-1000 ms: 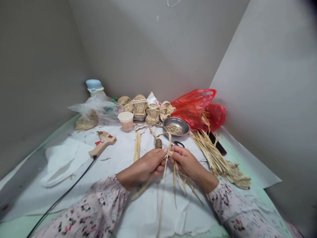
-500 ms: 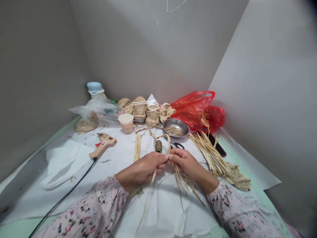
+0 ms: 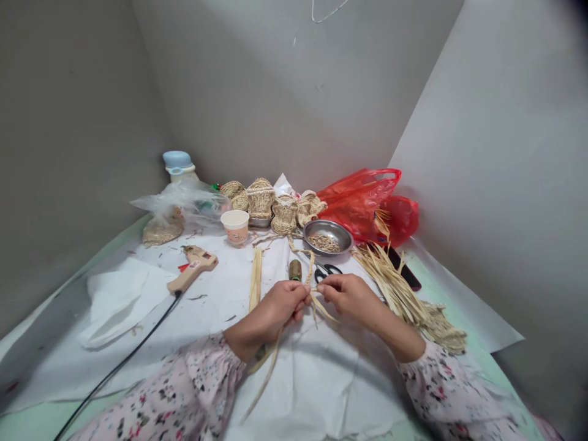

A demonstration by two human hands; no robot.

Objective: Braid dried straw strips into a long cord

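Observation:
My left hand (image 3: 280, 306) and my right hand (image 3: 351, 297) meet over the white sheet (image 3: 321, 392), both pinching pale straw strips (image 3: 316, 300). A braided straw cord (image 3: 310, 266) runs from between my fingers up toward the far baskets. Loose strip ends hang below my left hand toward me. A small brown spool (image 3: 294, 269) stands just beyond my fingers, with black scissors (image 3: 328, 270) to its right.
At the back stand several small woven baskets (image 3: 271, 205), a paper cup (image 3: 234, 225), a metal bowl (image 3: 327, 236), a red plastic bag (image 3: 367, 202) and a clear bag (image 3: 179, 202). A glue gun (image 3: 190, 269) with its black cord lies left. A straw bundle (image 3: 404, 294) lies right.
My hands have moved slightly apart and the strips under my right hand have been drawn up, so fewer ends hang below it. The loose ends now trail under my left hand.

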